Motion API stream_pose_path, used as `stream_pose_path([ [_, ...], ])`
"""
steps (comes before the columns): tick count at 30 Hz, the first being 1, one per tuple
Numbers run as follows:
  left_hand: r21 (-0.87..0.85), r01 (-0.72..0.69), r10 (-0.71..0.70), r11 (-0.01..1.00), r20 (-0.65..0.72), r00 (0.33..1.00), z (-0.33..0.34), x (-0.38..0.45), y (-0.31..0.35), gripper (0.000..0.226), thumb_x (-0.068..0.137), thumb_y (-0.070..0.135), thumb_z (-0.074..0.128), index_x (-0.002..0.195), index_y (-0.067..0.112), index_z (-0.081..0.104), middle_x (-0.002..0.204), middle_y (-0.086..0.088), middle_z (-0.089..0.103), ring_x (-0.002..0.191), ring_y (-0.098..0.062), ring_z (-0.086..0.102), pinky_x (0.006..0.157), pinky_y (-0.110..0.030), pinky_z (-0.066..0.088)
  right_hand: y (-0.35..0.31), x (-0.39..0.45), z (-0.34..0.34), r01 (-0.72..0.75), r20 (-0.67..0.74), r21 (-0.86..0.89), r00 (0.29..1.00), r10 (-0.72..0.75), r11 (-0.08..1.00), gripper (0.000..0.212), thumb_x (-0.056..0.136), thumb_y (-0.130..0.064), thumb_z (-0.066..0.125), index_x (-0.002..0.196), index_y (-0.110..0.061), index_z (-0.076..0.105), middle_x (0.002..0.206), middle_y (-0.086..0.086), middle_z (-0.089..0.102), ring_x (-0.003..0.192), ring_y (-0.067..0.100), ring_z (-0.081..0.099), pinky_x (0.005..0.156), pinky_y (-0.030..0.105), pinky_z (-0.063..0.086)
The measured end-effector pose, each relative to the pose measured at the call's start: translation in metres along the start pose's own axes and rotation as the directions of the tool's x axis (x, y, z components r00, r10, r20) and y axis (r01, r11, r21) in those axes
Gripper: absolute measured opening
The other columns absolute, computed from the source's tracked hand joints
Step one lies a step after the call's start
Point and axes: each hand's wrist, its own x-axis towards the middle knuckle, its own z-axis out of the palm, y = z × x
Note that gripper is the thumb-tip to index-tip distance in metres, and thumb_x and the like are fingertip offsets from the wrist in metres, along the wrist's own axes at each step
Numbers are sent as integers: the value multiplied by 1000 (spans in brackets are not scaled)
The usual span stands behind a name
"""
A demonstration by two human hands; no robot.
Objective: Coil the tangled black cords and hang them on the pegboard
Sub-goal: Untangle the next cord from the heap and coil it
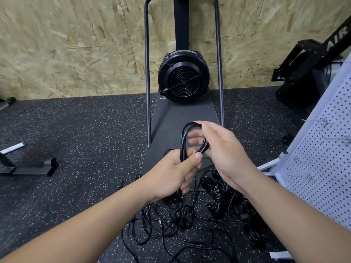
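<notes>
My left hand (174, 171) grips a black cord loop (185, 137) that stands up from its fist. My right hand (222, 149) pinches the top of that loop between thumb and fingers. The cord's loose length hangs down to a tangled pile of black cords (171, 224) on the floor below my hands. A coiled bundle of black cord (218, 188) lies to the right of the tangle. The white pegboard (322, 158) with metal hooks stands at the right edge.
A black fan-wheel exercise machine (183, 76) with a metal frame and dark base plate stands straight ahead against the chipboard wall. Another black machine (307, 69) sits at the back right. Dark metal feet (28, 168) lie on the speckled rubber floor at left.
</notes>
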Motion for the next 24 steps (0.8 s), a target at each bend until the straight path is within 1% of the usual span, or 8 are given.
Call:
stream_pose_path([
  [4, -131, -31, 14, 991, -132, 991, -3, 9, 6, 31, 119, 31, 46, 98, 10, 54, 65, -4, 33, 49, -16, 32, 48, -27, 39, 9, -1, 3, -92, 36, 135, 996, 87, 987, 50, 120, -42, 38, 121, -8, 74, 110, 19, 81, 103, 31, 80, 96, 49, 63],
  [8, -244, -102, 29, 964, -286, 958, -16, 21, 13, 28, 119, 30, 46, 103, 10, 55, 65, -3, 29, 49, -14, 28, 45, -25, 34, 23, -9, 9, -95, 205, -20, 974, 97, 995, 37, 118, -13, 39, 118, -6, 75, 106, 12, 83, 99, 27, 81, 97, 43, 63],
  [12, -392, -121, -9, 912, -315, 949, -27, 27, 16, 30, 119, 32, 48, 95, 14, 52, 66, 0, 28, 51, -11, 26, 44, -22, 33, 44, -8, 14, -91, 402, -253, 896, 190, 963, 49, 100, 12, 50, 122, -23, 76, 119, -1, 82, 124, 54, 65, 112, 75, 45],
  [13, -419, -121, -17, 900, -312, 950, -29, 27, 16, 30, 118, 33, 48, 94, 15, 53, 67, 0, 28, 51, -10, 26, 44, -21, 32, 46, -9, 15, -92, 445, -332, 863, 242, 939, 49, 99, 11, 52, 123, -25, 75, 120, -5, 82, 126, 52, 64, 113, 74, 43],
  [16, -436, -130, -17, 891, -318, 948, -35, 29, 19, 30, 118, 35, 49, 95, 17, 53, 69, 1, 27, 54, -10, 24, 45, -21, 30, 56, -17, 17, -109, 516, -492, 763, 390, 864, 35, 100, 1, 66, 127, -20, 72, 121, -5, 81, 117, 17, 75, 114, 48, 54],
  [20, -407, -157, -19, 900, -394, 919, -49, 29, 21, 32, 119, 34, 46, 92, 18, 51, 70, 0, 27, 56, -12, 24, 47, -22, 30, 66, -20, 12, -127, 530, -550, 711, 462, 825, 19, 96, -28, 79, 116, -29, 77, 115, -2, 81, 104, 21, 76, 110, 51, 53],
  [22, -347, -175, -17, 921, -485, 875, -58, 29, 20, 32, 118, 31, 47, 89, 19, 50, 69, 0, 30, 55, -14, 26, 47, -24, 32, 63, -10, -2, -164, 514, -550, 706, 487, 819, 17, 100, -29, 78, 115, -21, 79, 112, 2, 83, 112, 25, 76, 113, 48, 55],
  [24, -317, -155, -50, 935, -554, 831, -64, 28, 15, 32, 117, 31, 49, 87, 21, 49, 68, 1, 33, 54, -14, 28, 47, -26, 33, 55, 0, -23, -253, 492, -462, 724, 483, 850, 18, 103, -20, 76, 115, -6, 78, 107, 13, 82, 107, 26, 78, 112, 42, 56],
])
